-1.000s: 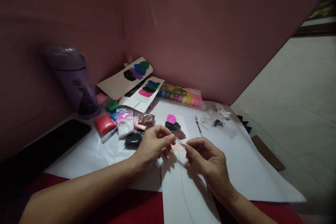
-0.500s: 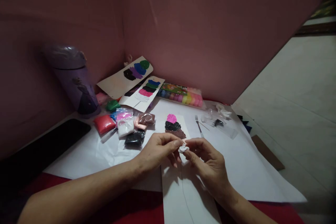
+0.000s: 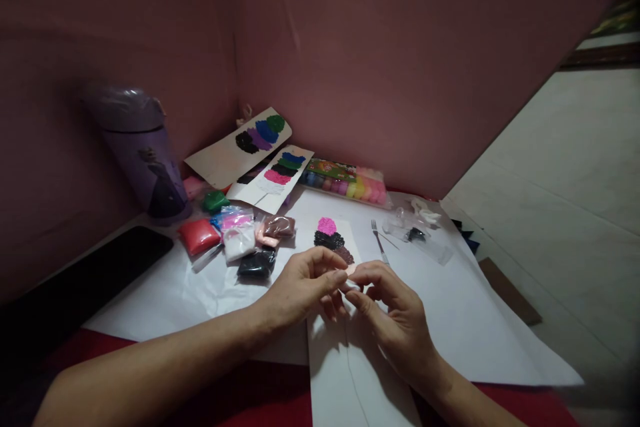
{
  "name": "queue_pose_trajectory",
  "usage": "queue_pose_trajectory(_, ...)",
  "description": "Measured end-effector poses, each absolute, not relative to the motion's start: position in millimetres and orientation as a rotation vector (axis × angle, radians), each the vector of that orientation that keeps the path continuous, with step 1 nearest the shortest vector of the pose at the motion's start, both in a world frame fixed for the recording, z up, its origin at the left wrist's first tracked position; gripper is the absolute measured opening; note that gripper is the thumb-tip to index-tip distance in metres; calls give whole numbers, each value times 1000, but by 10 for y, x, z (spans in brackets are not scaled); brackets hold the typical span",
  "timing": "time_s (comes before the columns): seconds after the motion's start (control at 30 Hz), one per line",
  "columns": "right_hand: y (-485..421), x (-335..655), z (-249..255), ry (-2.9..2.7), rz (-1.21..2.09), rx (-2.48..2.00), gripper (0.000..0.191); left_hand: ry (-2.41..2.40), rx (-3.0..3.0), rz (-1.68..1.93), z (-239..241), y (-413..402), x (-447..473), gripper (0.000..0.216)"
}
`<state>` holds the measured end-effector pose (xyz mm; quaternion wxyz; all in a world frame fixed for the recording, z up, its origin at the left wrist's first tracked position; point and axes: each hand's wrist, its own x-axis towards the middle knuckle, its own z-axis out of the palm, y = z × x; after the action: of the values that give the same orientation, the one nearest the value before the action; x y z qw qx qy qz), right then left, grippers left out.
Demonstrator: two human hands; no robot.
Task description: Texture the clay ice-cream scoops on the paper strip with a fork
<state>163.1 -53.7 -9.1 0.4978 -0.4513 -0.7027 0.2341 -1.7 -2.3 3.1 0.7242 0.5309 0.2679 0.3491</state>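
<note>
A small lump of white clay (image 3: 352, 287) is pinched between the fingertips of my left hand (image 3: 313, 282) and my right hand (image 3: 393, 300). Both hands are closed on it, and the fingers cover much of the lump. Beneath them lies a long white card (image 3: 345, 360) with a thin drawn line running down it. At its far end are textured clay patches: a pink one (image 3: 327, 225), a black one (image 3: 329, 240) and a brown one (image 3: 345, 255), partly hidden by my fingers. A bit of pale peach clay (image 3: 351, 269) shows just beyond the fingertips.
Bagged clays, among them a red pack (image 3: 199, 237) and a black pack (image 3: 257, 264), lie left. A small fork (image 3: 379, 240) and clear plastic packaging (image 3: 417, 235) are right. Behind are decorated cards (image 3: 280, 173) and a multicoloured clay pack (image 3: 345, 183). A purple tumbler (image 3: 145, 153) and dark phone (image 3: 135, 247) stand farther left.
My fingertips have drawn closer around the white clay, so less of it shows. The lump looks flatter from here. Everything else on the table stays where it was.
</note>
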Motion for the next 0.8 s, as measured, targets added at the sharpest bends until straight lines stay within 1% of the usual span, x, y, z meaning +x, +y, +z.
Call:
queue_pose_trajectory(0.17, -536, 1613, -105, -1602, 627, -1101, 3, 703, 1198, 753, 75, -38, -3, 28)
queue_pose_trajectory(0.43, -546, 1582, -37, -1572, 688, -1068, 7, 667, 1222, 747, 96, -48, -1, 22)
queue_pose_trajectory(0.8, -512, 1586, -57, -1294, 846, -1126, 10, 807, 1112, 981, 79, 4, -11, 19)
